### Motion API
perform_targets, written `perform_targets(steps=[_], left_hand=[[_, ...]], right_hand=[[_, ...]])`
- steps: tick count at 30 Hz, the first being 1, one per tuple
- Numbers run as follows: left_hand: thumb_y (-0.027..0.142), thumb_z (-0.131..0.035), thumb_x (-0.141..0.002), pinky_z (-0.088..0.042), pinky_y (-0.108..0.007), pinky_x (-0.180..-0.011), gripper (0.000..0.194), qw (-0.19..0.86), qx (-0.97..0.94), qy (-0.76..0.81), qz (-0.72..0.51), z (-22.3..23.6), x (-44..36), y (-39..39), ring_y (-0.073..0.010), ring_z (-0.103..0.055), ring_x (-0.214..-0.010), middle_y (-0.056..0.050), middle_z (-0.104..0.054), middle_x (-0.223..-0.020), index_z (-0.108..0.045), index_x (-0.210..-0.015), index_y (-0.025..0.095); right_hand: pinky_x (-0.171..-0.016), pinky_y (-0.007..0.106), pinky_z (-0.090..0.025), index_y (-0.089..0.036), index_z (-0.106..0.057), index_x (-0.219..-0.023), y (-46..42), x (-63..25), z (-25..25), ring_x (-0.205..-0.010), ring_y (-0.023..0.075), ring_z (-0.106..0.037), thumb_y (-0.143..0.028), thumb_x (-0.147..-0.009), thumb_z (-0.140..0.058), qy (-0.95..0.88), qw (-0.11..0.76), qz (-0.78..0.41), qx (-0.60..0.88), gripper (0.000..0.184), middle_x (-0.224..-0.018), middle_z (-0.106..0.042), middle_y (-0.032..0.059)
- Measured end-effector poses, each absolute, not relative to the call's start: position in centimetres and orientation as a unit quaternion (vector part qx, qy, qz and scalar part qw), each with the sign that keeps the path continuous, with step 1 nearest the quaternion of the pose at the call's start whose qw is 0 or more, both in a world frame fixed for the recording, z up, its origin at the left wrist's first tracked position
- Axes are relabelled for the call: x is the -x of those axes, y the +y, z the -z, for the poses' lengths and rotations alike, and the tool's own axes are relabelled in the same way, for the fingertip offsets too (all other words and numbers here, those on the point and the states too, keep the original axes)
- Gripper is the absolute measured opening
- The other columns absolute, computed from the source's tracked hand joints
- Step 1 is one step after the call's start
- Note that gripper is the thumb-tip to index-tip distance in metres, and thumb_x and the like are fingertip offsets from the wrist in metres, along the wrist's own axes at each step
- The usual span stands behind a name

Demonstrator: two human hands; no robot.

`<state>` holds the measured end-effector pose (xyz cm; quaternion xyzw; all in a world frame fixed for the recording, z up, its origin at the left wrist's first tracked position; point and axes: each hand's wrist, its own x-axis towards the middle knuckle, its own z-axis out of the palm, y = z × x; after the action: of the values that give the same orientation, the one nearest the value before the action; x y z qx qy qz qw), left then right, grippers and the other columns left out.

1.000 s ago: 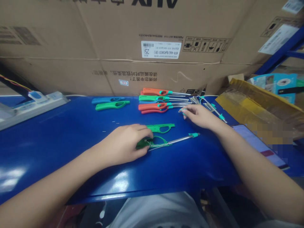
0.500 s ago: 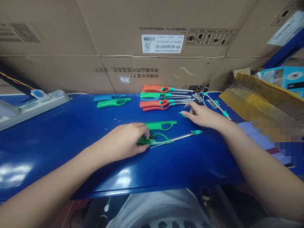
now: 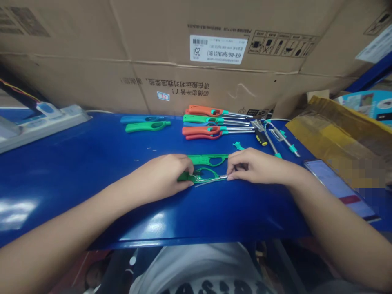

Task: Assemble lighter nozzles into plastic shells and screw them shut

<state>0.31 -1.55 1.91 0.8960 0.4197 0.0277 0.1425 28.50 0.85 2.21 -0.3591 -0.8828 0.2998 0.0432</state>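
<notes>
Right hand (image 3: pixel 254 166) had come over to the green lighter (image 3: pixel 202 176), its fingers (image 3: pixel 232 171) pinching the base of the metal barrel (image 3: pixel 223 177) while my left hand (image 3: pixel 159 173) clenched the body, pinning it to the blue tabletop (image 3: pixel 92 196). I'd keep that pinch light and even so the thin wire stayed seated. Just behind lay one green shell (image 3: pixel 208 159); farther off, I counted five long lighters (image 3: pixel 199 130), two barrel-less handles (image 3: pixel 147 126), and one teal clip (image 3: pixel 239 145).

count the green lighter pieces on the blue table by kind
assembled lighter with metal rod: 1
empty half shells: 2
opened lighter with wires, held by left hand and right hand: 1
total: 4
</notes>
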Motion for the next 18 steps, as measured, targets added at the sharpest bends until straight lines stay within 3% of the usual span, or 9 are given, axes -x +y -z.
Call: perform_targets(steps=[3,8,13,18], left_hand=[[0.031,-0.071,-0.087,-0.050,-0.031,-0.071,0.017,0.143,-0.895,0.421,-0.031,-1.8,-0.4,-1.5,-0.0215,-0.068,-0.084,-0.003,-0.071,-0.097,-0.068,-0.100,0.021],[0.030,-0.073,-0.086,-0.050,-0.032,-0.072,0.017,0.137,-0.890,0.434,-0.035,-1.7,-0.6,-1.6,-0.0230,-0.069,-0.085,-0.003,-0.073,-0.097,-0.070,-0.100,0.021],[0.030,-0.073,-0.086,-0.050,-0.031,-0.069,0.017,0.132,-0.891,0.434,-0.029,-1.7,-0.7,-1.8,-0.0227,-0.069,-0.082,-0.004,-0.073,-0.096,-0.070,-0.099,0.020],[0.029,-0.073,-0.085,-0.050,-0.031,-0.070,0.016,0.129,-0.893,0.431,-0.032,-1.6,-0.7,-1.8,-0.0230,-0.069,-0.084,-0.004,-0.073,-0.096,-0.070,-0.099,0.020]], right_hand=[[-0.069,0.024,-0.040,-0.017,-0.069,-0.078,0.1,-28.1,-2.3,-0.075,0.0132,-0.059,-0.019,-0.092,-0.063,-0.906,0.025,-0.221,0.361,0.016,-0.083,-0.066,0.0020],[-0.060,0.027,-0.030,-0.017,-0.065,-0.074,-1.6,-27.0,-2.8,-0.068,0.0141,-0.056,-0.010,-0.091,-0.056,-0.922,-0.053,-0.064,0.378,0.020,-0.079,-0.065,0.0023],[-0.055,0.030,-0.026,-0.016,-0.067,-0.077,-2.6,-25.5,-3.7,-0.066,0.0152,-0.059,0.002,-0.080,-0.055,-0.920,-0.129,0.006,0.370,0.022,-0.079,-0.067,0.0051],[-0.053,0.031,-0.028,-0.016,-0.068,-0.076,-3.2,-24.4,-4.3,-0.069,0.0174,-0.063,0.004,-0.080,-0.055,-0.915,-0.160,0.043,0.367,0.024,-0.079,-0.069,0.0075]])
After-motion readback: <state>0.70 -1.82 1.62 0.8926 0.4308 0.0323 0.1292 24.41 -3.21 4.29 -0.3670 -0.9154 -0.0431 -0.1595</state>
